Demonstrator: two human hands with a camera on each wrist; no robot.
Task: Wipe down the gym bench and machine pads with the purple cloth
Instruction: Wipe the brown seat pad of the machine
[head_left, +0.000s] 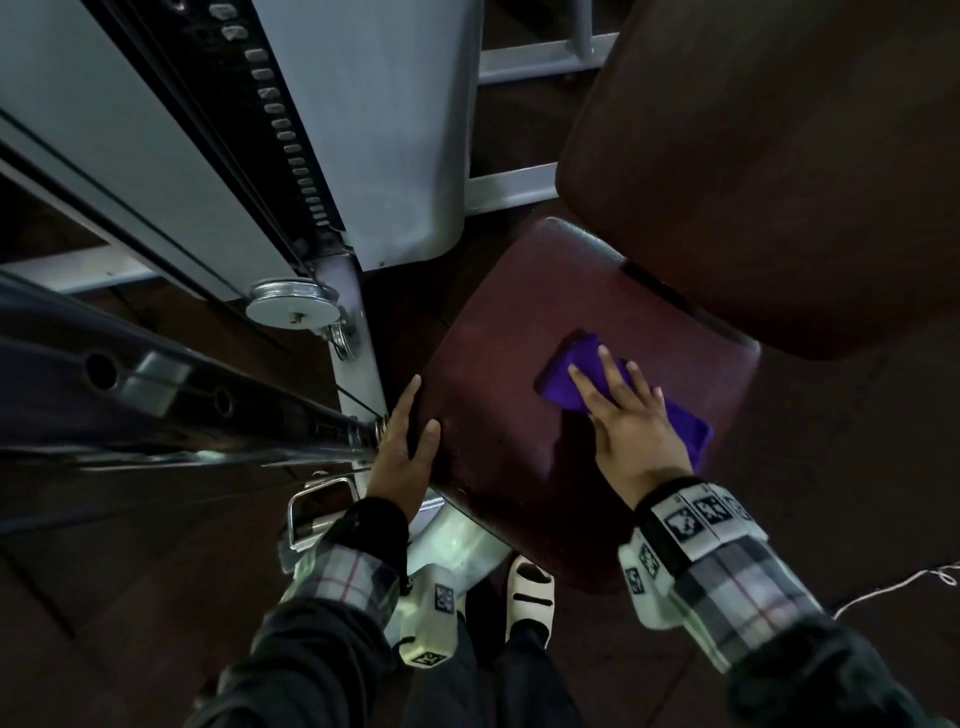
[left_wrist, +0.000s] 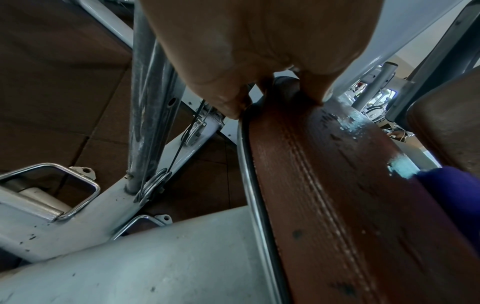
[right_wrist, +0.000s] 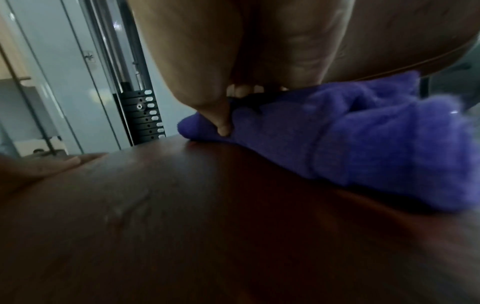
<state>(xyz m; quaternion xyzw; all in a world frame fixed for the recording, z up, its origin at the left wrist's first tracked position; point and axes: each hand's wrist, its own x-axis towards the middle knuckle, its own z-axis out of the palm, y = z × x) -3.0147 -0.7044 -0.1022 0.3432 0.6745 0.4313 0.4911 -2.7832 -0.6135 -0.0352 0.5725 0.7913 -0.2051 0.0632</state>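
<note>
Lying diagonally under right hand (head_left: 631, 415): purple cloth (head_left: 563, 382) on seat pad (head_left: 493, 452).

Plaid cuffs (head_left: 343, 577), tagged wristbands (head_left: 696, 514)

The surface is a dark red padded seat (head_left: 498, 415), stitched along its side edge and set on a pale grey metal frame (left_wrist: 161, 261). A folded purple cloth (head_left: 566, 379) lies flat on the seat's far half, with the right hand (head_left: 631, 421) spread on top of it, fingers (head_left: 584, 382) straight. The left hand (head_left: 402, 447) grips the seat's left edge, thumb on top. A wet sheen shows on the padding beside the cloth. Below the seat is dark brown floor (left_wrist: 57, 86).
</note>
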